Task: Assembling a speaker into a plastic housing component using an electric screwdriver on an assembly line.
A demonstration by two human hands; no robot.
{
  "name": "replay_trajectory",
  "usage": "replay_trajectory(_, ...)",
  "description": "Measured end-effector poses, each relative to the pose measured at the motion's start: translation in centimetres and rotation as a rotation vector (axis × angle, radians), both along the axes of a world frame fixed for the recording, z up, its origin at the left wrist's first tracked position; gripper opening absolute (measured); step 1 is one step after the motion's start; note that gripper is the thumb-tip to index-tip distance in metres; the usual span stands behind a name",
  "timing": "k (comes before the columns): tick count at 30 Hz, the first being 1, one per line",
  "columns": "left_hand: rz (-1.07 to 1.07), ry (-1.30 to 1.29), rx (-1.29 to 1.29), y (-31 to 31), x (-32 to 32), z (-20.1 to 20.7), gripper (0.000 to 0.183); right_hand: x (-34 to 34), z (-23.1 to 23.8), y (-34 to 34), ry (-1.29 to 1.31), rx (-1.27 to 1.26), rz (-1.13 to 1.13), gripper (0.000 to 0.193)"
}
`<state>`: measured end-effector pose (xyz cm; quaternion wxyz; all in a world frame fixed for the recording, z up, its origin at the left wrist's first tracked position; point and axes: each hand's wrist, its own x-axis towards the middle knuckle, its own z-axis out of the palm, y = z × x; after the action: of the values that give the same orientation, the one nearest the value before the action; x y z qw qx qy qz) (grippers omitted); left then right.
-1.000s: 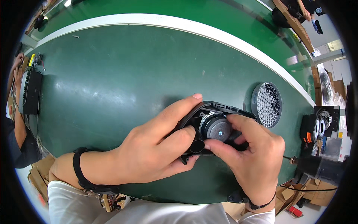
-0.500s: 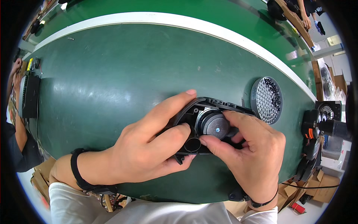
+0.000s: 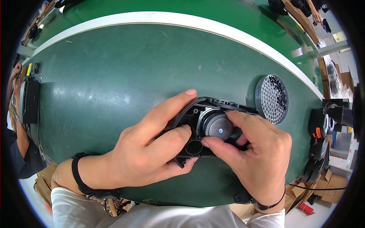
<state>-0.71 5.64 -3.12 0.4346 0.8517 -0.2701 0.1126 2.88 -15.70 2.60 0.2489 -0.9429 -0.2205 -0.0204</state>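
Black plastic housing [image 3: 218,102], held over the near part of a green tabletop [image 3: 114,83], is gripped at its left end by the left hand [image 3: 146,148]; a round black speaker driver [image 3: 217,127], lying inside it, is pinched between the thumb and forefinger of the right hand [image 3: 262,148]. Beyond the right hand, a round grey perforated tray [image 3: 258,97] is set on the tabletop, with small black parts [image 3: 281,99] gathered toward its right side. Farther off, the tabletop is bordered by a white strip [image 3: 163,17].
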Motion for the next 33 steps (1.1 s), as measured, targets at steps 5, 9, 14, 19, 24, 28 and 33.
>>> replay_trajectory(5,0.017,-0.024,0.024,0.0,0.0,0.3,0.047,0.1,0.0,0.1,-0.013,0.005,0.000,0.046)
replay_trajectory(9,0.027,-0.039,0.050,-0.2,0.0,0.8,0.046,0.2,0.1,0.0,-0.026,0.008,0.020,0.046)
replay_trajectory(14,-0.020,-0.044,0.240,-0.7,0.4,2.2,0.049,0.0,0.0,0.1,-0.016,-0.013,-0.002,0.039)
replay_trajectory(19,-0.080,-0.027,0.269,-1.6,2.0,4.1,0.054,0.1,0.0,-0.3,-0.001,-0.035,-0.005,0.035)
replay_trajectory(24,-0.117,-0.044,0.265,-1.6,2.3,2.6,0.052,0.7,0.7,-0.7,0.070,-0.038,0.087,0.029)
replay_trajectory(28,-0.089,-0.136,0.277,-1.5,2.5,2.2,0.054,0.3,1.2,-2.2,-0.058,0.143,0.096,0.022)
replay_trajectory(33,-0.112,-0.201,0.313,-1.7,2.3,2.0,0.055,-2.3,2.7,-2.4,0.039,0.086,-0.098,0.026)
